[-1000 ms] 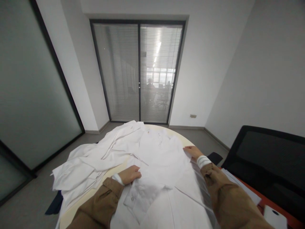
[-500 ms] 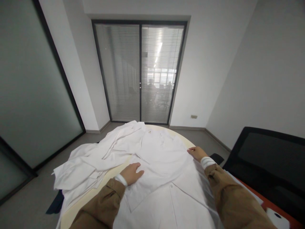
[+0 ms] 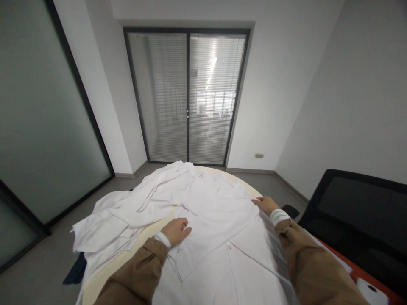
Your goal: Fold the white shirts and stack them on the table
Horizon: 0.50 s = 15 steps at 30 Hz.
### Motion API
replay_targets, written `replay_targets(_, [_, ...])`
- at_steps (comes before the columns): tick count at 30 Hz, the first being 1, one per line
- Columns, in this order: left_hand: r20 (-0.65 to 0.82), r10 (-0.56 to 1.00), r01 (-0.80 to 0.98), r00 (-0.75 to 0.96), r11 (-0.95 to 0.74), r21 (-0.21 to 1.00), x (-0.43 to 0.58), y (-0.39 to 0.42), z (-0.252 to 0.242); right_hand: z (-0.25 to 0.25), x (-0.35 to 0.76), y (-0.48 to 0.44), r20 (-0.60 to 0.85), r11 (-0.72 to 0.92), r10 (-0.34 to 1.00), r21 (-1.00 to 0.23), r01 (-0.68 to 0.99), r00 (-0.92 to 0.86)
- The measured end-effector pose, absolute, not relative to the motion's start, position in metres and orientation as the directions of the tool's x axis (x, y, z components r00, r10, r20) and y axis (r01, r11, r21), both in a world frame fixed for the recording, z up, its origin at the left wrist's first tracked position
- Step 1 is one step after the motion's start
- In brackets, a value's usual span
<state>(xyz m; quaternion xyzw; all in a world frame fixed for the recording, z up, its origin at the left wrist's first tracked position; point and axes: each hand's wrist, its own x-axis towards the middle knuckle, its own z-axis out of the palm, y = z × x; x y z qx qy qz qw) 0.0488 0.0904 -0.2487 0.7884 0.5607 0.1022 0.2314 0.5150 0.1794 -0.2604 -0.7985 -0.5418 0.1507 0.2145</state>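
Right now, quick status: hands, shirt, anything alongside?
Left hand open on white shirt. Right hand open on its edge. White clothes pile alongside, left side of table.

Khaki-brown long sleeves, creased and heavy-looking, with a stitched tab near each cuff; below them, white banded undercuffs at both wrists, faintly grey-striped; a bare left hand and right hand.
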Motion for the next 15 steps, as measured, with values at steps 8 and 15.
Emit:
replay_targets(8, [-0.17,0.934,0.814,0.314,-0.172,0.555,0.049,0.089,-0.249,-0.259,0.52,0.169,0.004,-0.408,0.893,-0.418,0.812,0.451])
replay_targets(15, [0.213,0.958,0.814,0.193,-0.277,0.51,0.041,0.102,-0.249,-0.248,0.511,0.167,0.025,-0.31,0.915,-0.593,0.743,0.402])
